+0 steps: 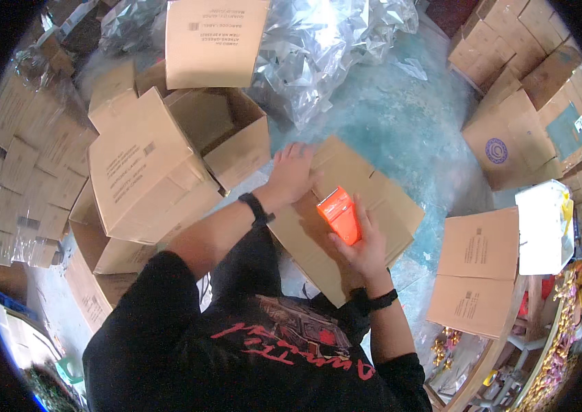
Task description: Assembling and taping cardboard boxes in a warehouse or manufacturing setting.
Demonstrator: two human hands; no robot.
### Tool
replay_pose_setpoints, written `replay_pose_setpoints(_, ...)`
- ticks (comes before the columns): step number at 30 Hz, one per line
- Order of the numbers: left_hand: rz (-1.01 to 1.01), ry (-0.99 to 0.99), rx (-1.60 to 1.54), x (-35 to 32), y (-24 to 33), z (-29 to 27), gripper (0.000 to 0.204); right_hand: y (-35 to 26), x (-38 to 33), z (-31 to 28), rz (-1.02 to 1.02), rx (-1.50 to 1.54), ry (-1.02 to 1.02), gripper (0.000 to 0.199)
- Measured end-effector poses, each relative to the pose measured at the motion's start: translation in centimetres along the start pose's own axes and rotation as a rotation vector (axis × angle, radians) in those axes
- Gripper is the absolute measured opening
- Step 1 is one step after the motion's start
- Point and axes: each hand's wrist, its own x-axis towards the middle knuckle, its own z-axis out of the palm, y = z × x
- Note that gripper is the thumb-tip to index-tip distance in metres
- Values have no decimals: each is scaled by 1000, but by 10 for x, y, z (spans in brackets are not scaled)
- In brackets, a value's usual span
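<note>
In front of me a brown cardboard box (390, 209) stands at an angle, its flaps folded into a flat face with a seam across it. My left hand (294, 173) grips its far left edge, the fingers bent over the cardboard. A bright orange tape dispenser (339, 214) is held in my right hand (368, 244), over the middle of that face. The fingers wrap the dispenser's near end; its far end points up and left. The box's underside is hidden.
Open cartons (147, 165) crowd the left. Another carton (215, 44) stands at the far side, beside crumpled clear plastic film (332, 51). On the right are more cartons (511, 130), a closed box (476, 271) and a white container (544, 226). Stacked cartons line both sides.
</note>
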Motion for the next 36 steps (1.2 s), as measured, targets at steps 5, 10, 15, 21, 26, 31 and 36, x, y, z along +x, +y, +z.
replay_pose_setpoints(5,-617,-795,-798,32,44,-81,40,4,-5,-2,-82,121,49,76)
replay_pose_setpoints(10,-1055,-788,-1403,11,44,-74,31,4,-3,-8,-93,167,96,75)
replay_pose_setpoints(15,-892,-753,-1317,7,34,-64,26,-8,-1,-22,-122,109,7,76)
replay_pose_setpoints(21,-708,-752,-856,24,8,-53,30,-22,17,-41,-104,35,-160,73)
replay_pose_setpoints(26,-720,-611,-755,27,-63,-45,32,-15,21,-36,33,-63,-345,71)
replay_pose_setpoints(31,-780,-729,-532,22,-88,-23,26,-27,52,5,-7,-306,-310,57)
replay_pose_setpoints(36,-423,-890,-649,-34,-128,40,25,-27,71,28,-8,-379,-355,54)
